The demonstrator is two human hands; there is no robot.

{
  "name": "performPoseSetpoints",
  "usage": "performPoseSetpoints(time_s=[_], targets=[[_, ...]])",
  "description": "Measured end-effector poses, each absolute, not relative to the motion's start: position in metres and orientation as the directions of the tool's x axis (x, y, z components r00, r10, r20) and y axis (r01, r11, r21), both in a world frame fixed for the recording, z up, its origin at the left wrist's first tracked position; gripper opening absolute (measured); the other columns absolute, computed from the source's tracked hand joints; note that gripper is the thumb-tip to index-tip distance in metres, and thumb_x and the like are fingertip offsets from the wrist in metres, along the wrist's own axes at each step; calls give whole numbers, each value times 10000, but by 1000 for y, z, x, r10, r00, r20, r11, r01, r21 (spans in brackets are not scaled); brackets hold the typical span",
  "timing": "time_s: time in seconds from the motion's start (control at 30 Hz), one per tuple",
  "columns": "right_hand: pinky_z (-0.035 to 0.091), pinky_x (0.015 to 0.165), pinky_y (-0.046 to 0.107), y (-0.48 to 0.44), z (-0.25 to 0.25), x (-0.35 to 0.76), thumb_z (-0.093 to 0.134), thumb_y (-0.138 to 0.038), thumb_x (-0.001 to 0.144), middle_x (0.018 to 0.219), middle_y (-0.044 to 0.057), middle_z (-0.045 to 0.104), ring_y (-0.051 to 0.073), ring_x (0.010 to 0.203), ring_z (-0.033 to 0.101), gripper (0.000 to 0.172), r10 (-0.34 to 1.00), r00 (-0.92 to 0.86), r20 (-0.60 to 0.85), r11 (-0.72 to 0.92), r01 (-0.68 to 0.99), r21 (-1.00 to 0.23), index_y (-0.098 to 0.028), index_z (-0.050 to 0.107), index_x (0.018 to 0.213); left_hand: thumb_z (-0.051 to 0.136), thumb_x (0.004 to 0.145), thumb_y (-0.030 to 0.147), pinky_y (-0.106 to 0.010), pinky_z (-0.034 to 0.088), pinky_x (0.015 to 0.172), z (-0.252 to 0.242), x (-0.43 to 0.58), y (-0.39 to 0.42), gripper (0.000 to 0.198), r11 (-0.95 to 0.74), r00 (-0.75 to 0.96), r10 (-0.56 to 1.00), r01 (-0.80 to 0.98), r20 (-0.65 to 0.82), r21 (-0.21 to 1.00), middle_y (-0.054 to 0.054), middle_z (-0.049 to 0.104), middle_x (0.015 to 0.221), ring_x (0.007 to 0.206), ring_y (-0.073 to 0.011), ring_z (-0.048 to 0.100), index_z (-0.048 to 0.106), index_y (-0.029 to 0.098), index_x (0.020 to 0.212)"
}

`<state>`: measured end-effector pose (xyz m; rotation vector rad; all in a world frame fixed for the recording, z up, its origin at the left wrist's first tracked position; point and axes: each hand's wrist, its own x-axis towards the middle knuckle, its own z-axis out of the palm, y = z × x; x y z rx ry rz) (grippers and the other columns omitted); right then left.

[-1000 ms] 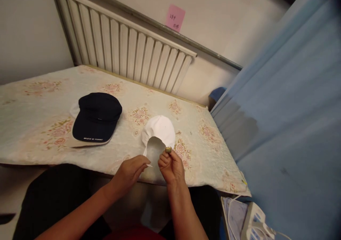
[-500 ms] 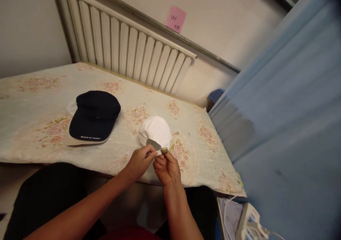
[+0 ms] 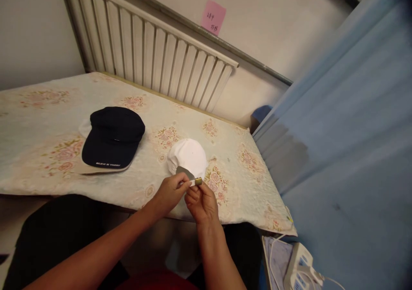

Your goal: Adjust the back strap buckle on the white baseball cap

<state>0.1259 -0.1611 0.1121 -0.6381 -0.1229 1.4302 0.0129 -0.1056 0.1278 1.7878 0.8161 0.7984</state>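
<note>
In the head view, both hands work close together at the near edge of a surface (image 3: 231, 215) with a quilted, floral cover. The left hand (image 3: 170, 191) comes in from the left with its thumb and fingers closed in a pinch on a narrow white strap (image 3: 193, 183). The right hand (image 3: 202, 203) is palm up, its fingers curled and its thumb and forefinger pinching a small brass-coloured buckle (image 3: 198, 181). The strap reaches across the short gap between the hands to the buckle; whether its end passes through cannot be told.

Strap and buckle are at the back of a white cap (image 3: 190, 153), which lies on the surface just beyond the fingertips, its rounded crown away from the person and its grey-looking back opening facing the hands.

To the left, well apart from the hands, lies a dark navy cap (image 3: 115, 137), its brim towards the person and lettered "BELIEVE IN YOURSELF". Something pale shows from under it. Behind the surface stands a ribbed radiator (image 3: 151, 58), with a pink note (image 3: 213, 17) on the wall above. A blue curtain (image 3: 341, 152) hangs at the right, and below it sits a white power strip (image 3: 298, 266) with cables.
</note>
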Motion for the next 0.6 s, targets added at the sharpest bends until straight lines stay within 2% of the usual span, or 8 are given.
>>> performPoseSetpoints(time_s=[0.23, 0.6], targets=[[193, 358, 126, -162, 110, 126, 621, -167, 740, 467, -98, 334, 21, 383, 216, 193, 948, 177, -264, 36, -884, -466, -171, 459, 634, 493, 776, 325, -243, 294, 543, 128, 14, -104, 193, -297, 573, 806, 176, 147, 939, 49, 435, 566, 555, -120, 397, 502, 195, 633], [194, 359, 126, -162, 111, 125, 609, -171, 744, 472, -91, 369, 17, 373, 238, 186, 938, 201, -284, 29, -858, -512, -173, 455, 641, 480, 767, 297, -241, 292, 542, 133, 13, -104, 187, -302, 588, 796, 180, 144, 936, 56, 415, 546, 538, -114, 381, 497, 194, 613]])
